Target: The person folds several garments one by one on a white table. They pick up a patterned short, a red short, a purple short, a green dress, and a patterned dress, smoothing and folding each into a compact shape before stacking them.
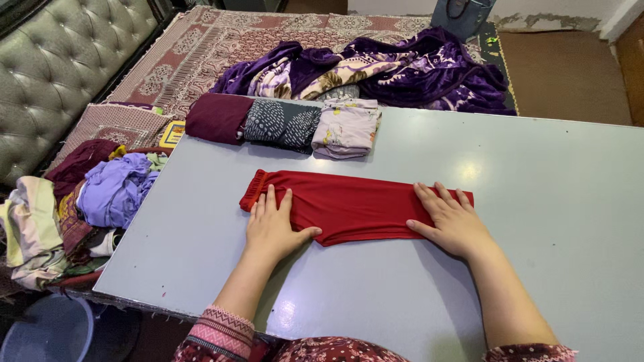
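Note:
A red garment (352, 204) lies folded into a long strip on the pale grey table (550, 201). My left hand (272, 226) lies flat with fingers spread on the strip's left end, near its gathered waistband. My right hand (453, 221) presses flat on the right end. Neither hand grips the cloth. At the table's far edge sit three folded pieces side by side: a maroon one (218, 117), a dark dotted one (282, 124) and a pale printed one (347, 127).
A heap of unfolded clothes (100, 194), lilac, maroon and cream, lies left of the table. A purple floral blanket (389, 67) is bunched on the patterned bed cover (194, 53) behind. A tufted headboard (54, 67) is far left. A blue tub (47, 332) stands below.

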